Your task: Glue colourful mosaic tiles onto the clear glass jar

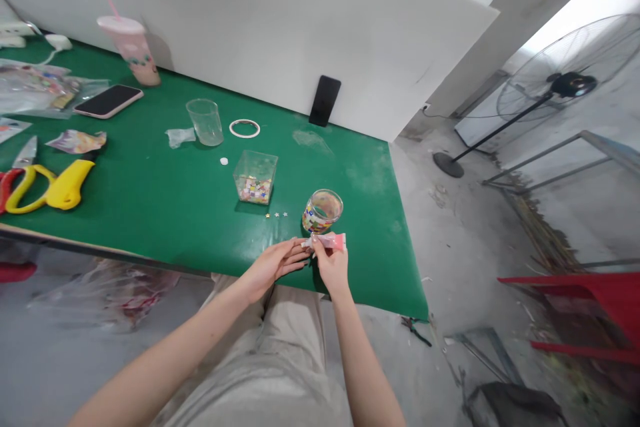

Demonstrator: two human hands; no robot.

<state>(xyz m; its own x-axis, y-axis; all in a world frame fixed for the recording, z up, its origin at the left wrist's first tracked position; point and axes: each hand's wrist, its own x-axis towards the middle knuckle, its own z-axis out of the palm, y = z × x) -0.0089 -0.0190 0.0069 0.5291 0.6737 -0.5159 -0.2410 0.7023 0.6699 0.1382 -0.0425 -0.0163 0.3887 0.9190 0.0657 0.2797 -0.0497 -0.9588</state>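
Note:
My right hand [331,267] pinches a small squeeze tube [331,241], clear with a pink end, its narrow tip pointing left. Close by on the left, my left hand [280,261] has its fingers stretched out near the tube's tip; whether they touch it I cannot tell. Just behind both hands stands a glass [323,212] with coloured mosaic pieces on its side. A square clear cup [256,177] to the left contains many small coloured tiles. Three tiny stars [277,215] lie in a row on the green tabletop [200,213] in front of that cup.
Behind stand an empty clear cup [206,123], a white ring [245,128] and a phone [325,101] leaning on the white panel [280,27]. At left are yellow-handled scissors [67,187], another phone [109,101] and a pink drink cup [134,52]. The table's right edge borders the floor.

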